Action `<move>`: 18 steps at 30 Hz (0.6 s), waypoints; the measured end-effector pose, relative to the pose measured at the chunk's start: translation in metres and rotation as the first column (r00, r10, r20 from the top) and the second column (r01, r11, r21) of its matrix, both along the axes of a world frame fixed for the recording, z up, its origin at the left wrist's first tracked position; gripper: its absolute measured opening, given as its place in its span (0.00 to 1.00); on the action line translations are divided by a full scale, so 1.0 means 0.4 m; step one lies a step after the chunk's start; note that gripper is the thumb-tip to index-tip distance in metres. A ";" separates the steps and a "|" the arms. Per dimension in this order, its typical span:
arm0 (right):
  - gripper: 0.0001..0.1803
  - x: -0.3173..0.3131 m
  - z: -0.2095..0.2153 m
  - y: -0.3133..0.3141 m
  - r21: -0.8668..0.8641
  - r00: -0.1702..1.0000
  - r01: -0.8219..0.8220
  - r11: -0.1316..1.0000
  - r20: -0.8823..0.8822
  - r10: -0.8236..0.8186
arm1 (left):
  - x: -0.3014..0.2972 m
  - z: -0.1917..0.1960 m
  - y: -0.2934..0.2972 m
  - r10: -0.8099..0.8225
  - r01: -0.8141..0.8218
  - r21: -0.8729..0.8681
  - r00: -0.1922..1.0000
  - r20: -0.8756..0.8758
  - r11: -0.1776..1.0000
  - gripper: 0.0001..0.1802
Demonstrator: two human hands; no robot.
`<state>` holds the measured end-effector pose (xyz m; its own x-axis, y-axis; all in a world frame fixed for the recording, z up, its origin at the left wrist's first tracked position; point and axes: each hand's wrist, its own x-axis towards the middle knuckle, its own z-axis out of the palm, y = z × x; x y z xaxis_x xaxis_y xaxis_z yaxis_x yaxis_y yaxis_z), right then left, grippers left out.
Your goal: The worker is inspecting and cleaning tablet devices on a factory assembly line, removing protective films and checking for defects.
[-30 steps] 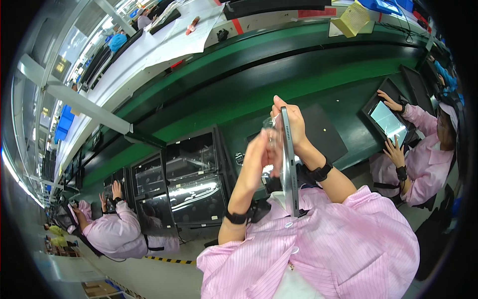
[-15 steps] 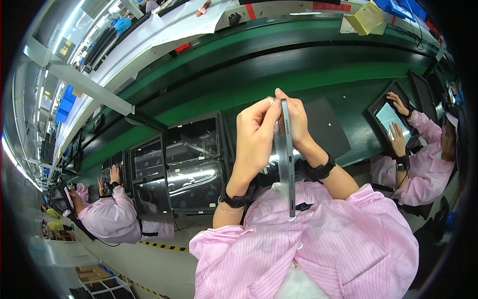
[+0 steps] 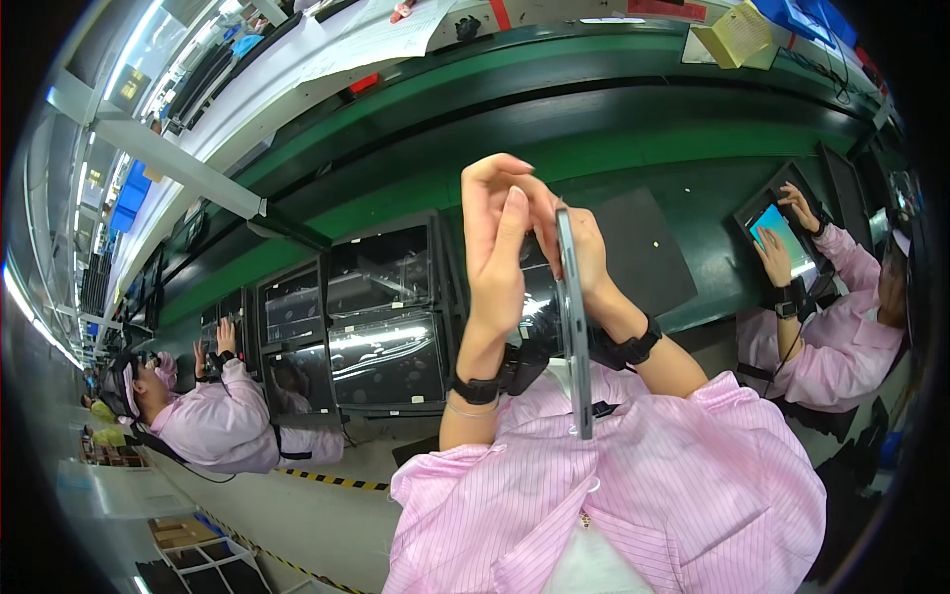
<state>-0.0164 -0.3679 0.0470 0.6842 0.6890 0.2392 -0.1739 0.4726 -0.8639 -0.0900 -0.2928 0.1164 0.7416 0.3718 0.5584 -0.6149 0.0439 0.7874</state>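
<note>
A thin grey tablet (image 3: pixel 576 337) stands edge-on before my chest, its long side with ports and speaker holes turned up toward me. My right hand (image 3: pixel 588 259) grips its far end from the right, fingers partly hidden behind the edge. On the left side, my left hand (image 3: pixel 497 238) is open, with bent fingers and the thumb apart from them. Its fingertips reach close to the tablet's left face; whether they touch is unclear. Dark bands circle both wrists. Below the left hand a shiny dark surface (image 3: pixel 537 305) shows, partly covered.
Trays (image 3: pixel 384 315) with several dark, film-covered panels lie at left on the green bench. A dark flat mat (image 3: pixel 643 252) lies beyond my right hand. Co-workers sit either side; the right one touches a lit tablet (image 3: pixel 777 238). A metal post (image 3: pixel 188 168) crosses at upper left.
My left hand has come away from the tablet's far corner, moving left with its fingers loosened. My right hand still holds the tablet, which has shifted slightly toward me. The right co-worker's screen turned blue-green.
</note>
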 end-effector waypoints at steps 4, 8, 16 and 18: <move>0.20 -0.075 0.015 0.047 0.208 0.966 0.256 0.944 -0.027 -0.257 | 0.008 -0.062 -0.036 0.098 -0.094 0.085 0.994 -0.049 0.992 0.31; 0.21 -0.093 -0.004 0.000 -0.025 0.940 0.274 0.961 0.217 -0.263 | -0.013 -0.062 -0.053 0.063 -0.061 0.012 0.984 -0.168 0.998 0.35; 0.14 -0.075 0.008 -0.023 -0.077 0.565 0.613 0.787 0.738 -0.368 | -0.024 -0.100 -0.024 0.166 -0.164 -0.257 0.986 -0.013 0.952 0.35; 0.14 -0.097 0.044 -0.075 -0.247 0.734 0.506 0.827 0.626 -0.262 | -0.022 -0.109 0.008 0.201 -0.207 -0.274 0.978 -0.050 0.939 0.36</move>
<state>-0.0551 -0.3981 0.0646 0.7423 0.5094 0.4353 0.5028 0.0059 -0.8644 -0.0989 -0.2896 0.0728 0.6439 0.6541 0.3970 -0.6170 0.1369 0.7750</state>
